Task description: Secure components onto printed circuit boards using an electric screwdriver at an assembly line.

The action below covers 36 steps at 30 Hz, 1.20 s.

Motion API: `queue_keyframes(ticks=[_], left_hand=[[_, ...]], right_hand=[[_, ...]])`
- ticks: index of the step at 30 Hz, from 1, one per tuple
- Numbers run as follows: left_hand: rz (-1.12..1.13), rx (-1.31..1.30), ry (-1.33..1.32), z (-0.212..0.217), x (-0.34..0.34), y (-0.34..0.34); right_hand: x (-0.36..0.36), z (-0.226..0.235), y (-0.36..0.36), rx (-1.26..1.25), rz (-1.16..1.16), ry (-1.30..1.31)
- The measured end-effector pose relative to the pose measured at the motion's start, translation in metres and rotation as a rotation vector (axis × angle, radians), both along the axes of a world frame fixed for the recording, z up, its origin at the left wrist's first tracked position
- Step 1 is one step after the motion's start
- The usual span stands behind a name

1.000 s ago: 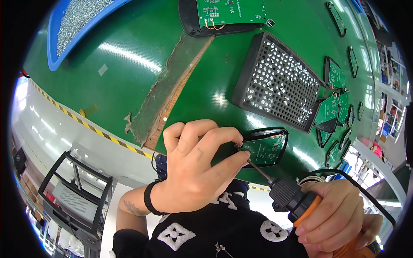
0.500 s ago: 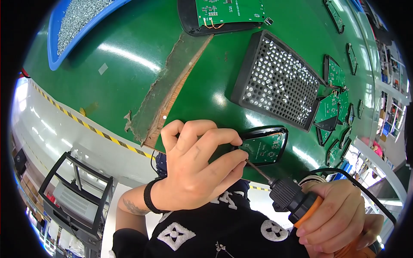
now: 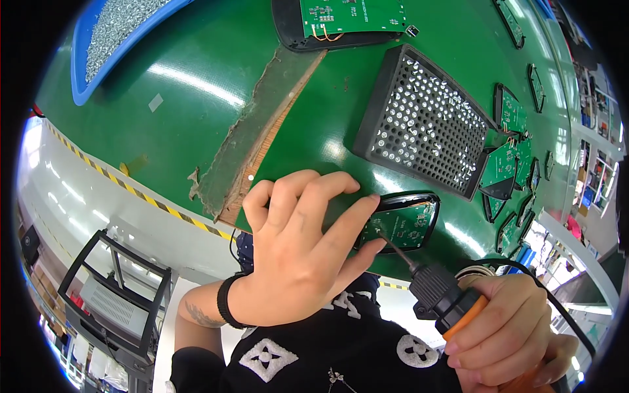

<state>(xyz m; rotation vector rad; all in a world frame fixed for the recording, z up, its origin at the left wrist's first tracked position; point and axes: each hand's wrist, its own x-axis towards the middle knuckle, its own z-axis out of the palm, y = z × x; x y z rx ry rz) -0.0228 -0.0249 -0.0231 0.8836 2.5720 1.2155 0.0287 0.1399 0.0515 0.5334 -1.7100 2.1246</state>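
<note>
An electric screwdriver (image 3: 439, 295), black in front with an orange grip, is wrapped in my right hand (image 3: 504, 331). Its thin bit slants up and left, the tip meeting the left part of a green circuit board (image 3: 409, 226) in a black rounded housing (image 3: 429, 198). At that housing's left end is my left hand (image 3: 295, 242), fingers spread, index fingertip by the upper edge and thumb by the lower. Nothing shows between those fingers. Whether a screw sits under the bit is too small to tell.
Beyond the housing stands a black perforated tray (image 3: 363, 134) with many screws upright in its holes. A blue bin (image 3: 80, 82) of small metal parts lies far left. Several housings with boards (image 3: 501, 164) lie at right; a larger one (image 3: 288, 33) is at the top. A black cable (image 3: 563, 295) passes my right hand.
My left thumb and index finger were close together at the bit's tip and have parted. The screwdriver has shifted slightly, its tip now showing on the board.
</note>
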Motion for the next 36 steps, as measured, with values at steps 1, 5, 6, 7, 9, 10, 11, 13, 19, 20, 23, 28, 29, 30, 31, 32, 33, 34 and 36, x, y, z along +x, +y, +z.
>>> queue_keyframes(ticks=[1,5,6,7,9,10,11,13,19,20,23,28,29,30,31,32,33,34,36], left_hand=[[-0.006,-0.015,-0.02,0.001,0.0,0.0],[0.007,-0.039,-0.022,0.002,0.0,0.005],[0.019,-0.045,-0.03,0.002,0.0,0.005],[0.032,-0.051,-0.039,0.003,0.0,0.006],[0.046,-0.057,-0.048,0.003,0.0,0.007],[0.045,-0.058,-0.055,0.003,0.0,0.008],[0.044,-0.059,-0.063,0.004,0.0,0.008],[0.045,-0.062,-0.072,0.004,0.0,0.008],[0.042,-0.048,-0.084,0.004,0.0,0.009],[0.042,-0.043,-0.074,0.004,0.0,0.008],[0.041,-0.045,-0.085,0.003,0.0,0.009],[0.045,-0.029,-0.07,0.003,0.0,0.008],[0.041,-0.038,-0.082,0.003,0.0,0.008],[0.04,-0.039,-0.084,0.002,0.001,0.01],[0.041,-0.038,-0.083,0.002,0.001,0.01],[0.039,-0.034,-0.077,0.002,0.0,0.01],[0.042,-0.037,-0.082,0.002,0.0,0.011],[0.044,-0.035,-0.081,0.002,0.0,0.011],[0.054,-0.022,-0.066,0.002,0.0,0.012]], right_hand=[[0.0,0.001,-0.001,0.034,0.007,-0.044],[-0.001,-0.002,-0.002,0.055,0.018,-0.069],[-0.002,-0.003,-0.002,0.05,0.02,-0.06],[-0.002,-0.004,-0.001,0.05,0.019,-0.061],[-0.003,-0.005,-0.001,0.049,0.036,-0.07],[-0.004,-0.006,-0.001,0.047,0.045,-0.075],[-0.005,-0.006,-0.001,0.046,0.046,-0.076],[-0.005,-0.007,-0.001,0.04,0.048,-0.074],[-0.006,-0.009,-0.001,0.042,0.033,-0.064],[-0.006,-0.009,-0.001,0.043,0.029,-0.062],[-0.006,-0.009,-0.001,0.044,0.02,-0.063],[-0.005,-0.009,0.0,0.053,0.01,-0.068],[-0.004,-0.009,0.0,0.058,0.013,-0.078],[-0.004,-0.008,0.002,0.061,0.015,-0.091],[-0.004,-0.008,0.002,0.061,0.015,-0.092],[-0.004,-0.008,0.003,0.064,0.014,-0.096],[-0.004,-0.007,0.003,0.067,0.014,-0.101],[-0.004,-0.007,0.004,0.071,0.014,-0.105],[-0.004,-0.006,0.005,0.076,0.02,-0.116]])
